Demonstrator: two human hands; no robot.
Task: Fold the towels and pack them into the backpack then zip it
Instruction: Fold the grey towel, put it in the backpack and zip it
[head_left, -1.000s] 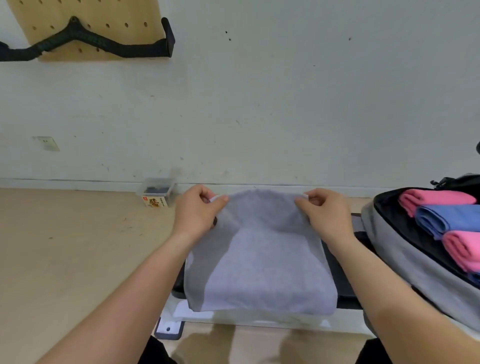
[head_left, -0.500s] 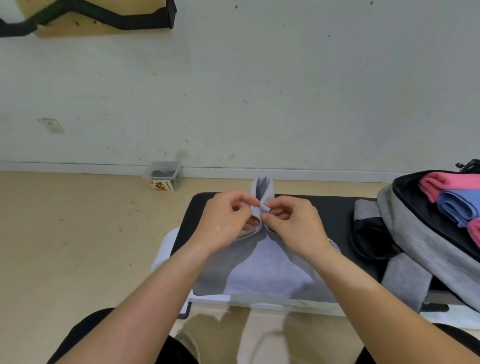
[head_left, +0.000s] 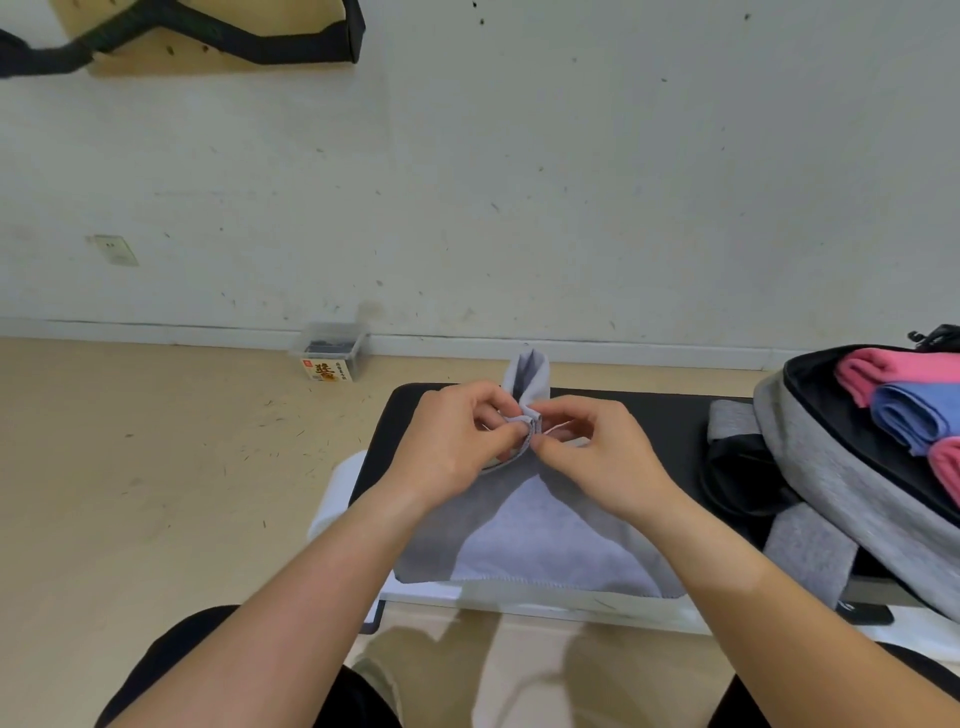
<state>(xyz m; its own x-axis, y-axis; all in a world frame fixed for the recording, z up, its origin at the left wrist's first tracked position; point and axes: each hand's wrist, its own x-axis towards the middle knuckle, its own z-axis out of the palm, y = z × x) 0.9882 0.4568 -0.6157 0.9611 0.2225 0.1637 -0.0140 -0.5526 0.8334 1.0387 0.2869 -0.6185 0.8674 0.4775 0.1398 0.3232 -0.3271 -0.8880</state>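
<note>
At nine o'clock, a small box (head_left: 332, 358) sits by the wall. Dead centre, the left hand (head_left: 457, 441) and right hand (head_left: 597, 452) pinch the grey towel (head_left: 535, 540) together on the bench (head_left: 649, 421). At three o'clock, the open backpack (head_left: 831, 478) holds rolled pink and blue towels (head_left: 909, 410).

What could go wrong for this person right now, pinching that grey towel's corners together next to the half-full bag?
The left hand and right hand hold the grey towel only by fingertip pinches, so a corner could slip and undo the fold. Its near edge lies at the bench's front, so it might slide off. The backpack already holds rolled towels, so zipping may get tight.
</note>
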